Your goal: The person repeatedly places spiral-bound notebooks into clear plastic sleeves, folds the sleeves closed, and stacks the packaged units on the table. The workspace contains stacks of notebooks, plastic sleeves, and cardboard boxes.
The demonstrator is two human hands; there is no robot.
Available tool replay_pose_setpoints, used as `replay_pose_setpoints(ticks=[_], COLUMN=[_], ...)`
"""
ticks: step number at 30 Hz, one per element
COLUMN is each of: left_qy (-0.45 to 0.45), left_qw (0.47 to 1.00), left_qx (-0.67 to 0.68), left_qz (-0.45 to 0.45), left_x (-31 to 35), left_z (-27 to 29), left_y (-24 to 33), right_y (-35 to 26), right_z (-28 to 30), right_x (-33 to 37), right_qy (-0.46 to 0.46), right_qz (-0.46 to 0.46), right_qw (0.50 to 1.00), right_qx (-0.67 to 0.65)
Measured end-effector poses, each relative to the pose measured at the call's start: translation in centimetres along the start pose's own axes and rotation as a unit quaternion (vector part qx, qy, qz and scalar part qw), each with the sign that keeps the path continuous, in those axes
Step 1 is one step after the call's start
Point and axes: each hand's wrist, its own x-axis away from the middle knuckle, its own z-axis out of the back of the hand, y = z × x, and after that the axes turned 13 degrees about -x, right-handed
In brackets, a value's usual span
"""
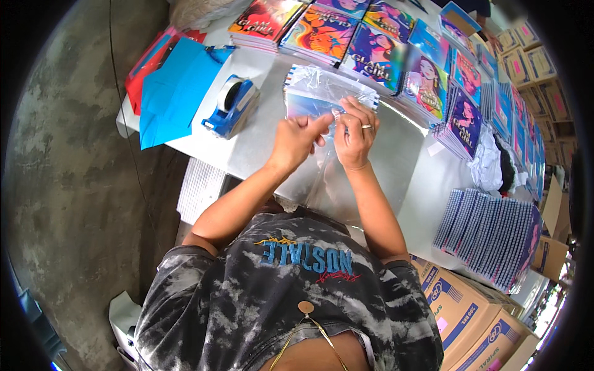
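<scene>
A stack of notebooks (306, 106) under crinkled clear plastic film (322, 81) lies on the table before me. My left hand (299, 140) is closed at the stack's near edge, its thumb pointing toward the other hand; what its fingers hold, if anything, is too small to make out. Wearing a ring, my right hand (356, 132) has curled fingers pinching the film at the near right part of the stack. A blue tape dispenser (231, 110) with a roll of tape stands to the left.
Blue sheets (175, 89) and a red one (141, 77) lie at the left table edge. Several piles of colourful notebooks (377, 59) line the far side. At right are a spiral-bound stack (486, 232) and crumpled white plastic (486, 161); cardboard boxes (458, 303) stand below.
</scene>
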Motion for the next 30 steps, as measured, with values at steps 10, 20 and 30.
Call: replay_pose_setpoints(ticks=[10,20,30], left_qy=[0.13,-0.365,-0.183], left_qw=[0.912,0.876,0.572], left_qx=[-0.389,-0.277,-0.143], left_qz=[0.011,-0.151,-0.787], left_x=[-3.6,-9.5,-0.5], left_z=[0.8,7.0,-29.1], left_y=[-7.0,-1.0,26.1], right_y=[-4.6,-6.7,-16.1], right_z=[3.6,10.1,43.0], right_x=[-6.6,-10.6,-8.9], right_qy=[-0.312,-0.192,0.167], right_qz=[-0.164,-0.345,-0.136], right_qw=[0.933,0.919,0.887], right_qx=[0.073,-0.007,0.408])
